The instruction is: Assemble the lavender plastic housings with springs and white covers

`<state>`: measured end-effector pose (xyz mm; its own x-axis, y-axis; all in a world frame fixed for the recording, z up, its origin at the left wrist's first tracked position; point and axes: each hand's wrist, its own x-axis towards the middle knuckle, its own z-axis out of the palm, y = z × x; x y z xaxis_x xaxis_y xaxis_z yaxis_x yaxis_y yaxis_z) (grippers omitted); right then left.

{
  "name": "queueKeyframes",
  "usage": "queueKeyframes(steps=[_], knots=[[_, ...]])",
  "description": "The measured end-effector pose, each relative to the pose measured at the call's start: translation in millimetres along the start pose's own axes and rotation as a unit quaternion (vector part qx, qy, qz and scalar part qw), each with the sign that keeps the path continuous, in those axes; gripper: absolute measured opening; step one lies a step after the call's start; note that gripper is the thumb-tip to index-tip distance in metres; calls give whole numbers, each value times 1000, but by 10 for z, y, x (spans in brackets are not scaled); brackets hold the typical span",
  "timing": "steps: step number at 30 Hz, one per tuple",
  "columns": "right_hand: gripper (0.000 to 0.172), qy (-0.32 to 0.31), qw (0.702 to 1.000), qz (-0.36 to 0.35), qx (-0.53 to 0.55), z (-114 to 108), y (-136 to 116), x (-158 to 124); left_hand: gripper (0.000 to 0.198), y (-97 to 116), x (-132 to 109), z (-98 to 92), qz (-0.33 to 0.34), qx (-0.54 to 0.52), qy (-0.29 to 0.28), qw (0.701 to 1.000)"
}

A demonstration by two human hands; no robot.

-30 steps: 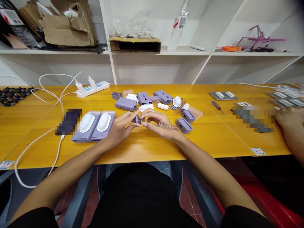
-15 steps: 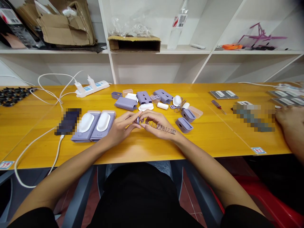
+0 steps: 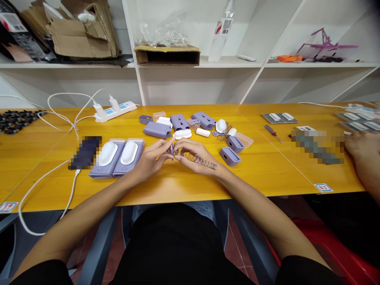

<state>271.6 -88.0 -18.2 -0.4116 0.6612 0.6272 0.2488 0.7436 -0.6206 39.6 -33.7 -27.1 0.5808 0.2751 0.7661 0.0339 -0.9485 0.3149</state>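
Observation:
Between its fingertips my left hand (image 3: 151, 160) pinches a small flat purple piece (image 3: 171, 149), seen edge-on. My right hand (image 3: 196, 157) is closed on one end of a metal coil spring (image 3: 202, 161). The spring's free end stretches across the palm toward the wrist. Both hands' fingertips nearly meet above the table, where the spring's end is at or close to the purple piece; whether they are joined I cannot tell. Just beyond lie a white ribbed oval part (image 3: 182, 134), a white cylinder (image 3: 203, 132) and a purple housing (image 3: 179, 122).
Two purple cases with white ovals (image 3: 129, 153) stand at left beside a blurred dark device (image 3: 85, 152) on a white cable. Two purple end caps (image 3: 230, 156) and loose springs (image 3: 225, 132) lie right. Further right are a screwdriver (image 3: 273, 133) and another person's hand (image 3: 363, 152).
Both hands have shifted very slightly left with the purple piece and spring. The pinching grip looks the same, and the parts on the table have not moved.

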Motion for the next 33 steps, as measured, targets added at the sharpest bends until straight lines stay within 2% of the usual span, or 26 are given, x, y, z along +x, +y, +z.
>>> queueKeyframes(steps=[8,18,33], knots=[[10,-7,1000,-10,-19,11,-20,-1,59,-15,-12,-43,-20,-6,-35,999],[9,-9,999,-21,-28,42,16,-11,47,-17,11,-22,-29,-16,5,999],[11,7,1000,-18,-21,62,16,-6,46,29,0,-14,-50,-20,18,998]])
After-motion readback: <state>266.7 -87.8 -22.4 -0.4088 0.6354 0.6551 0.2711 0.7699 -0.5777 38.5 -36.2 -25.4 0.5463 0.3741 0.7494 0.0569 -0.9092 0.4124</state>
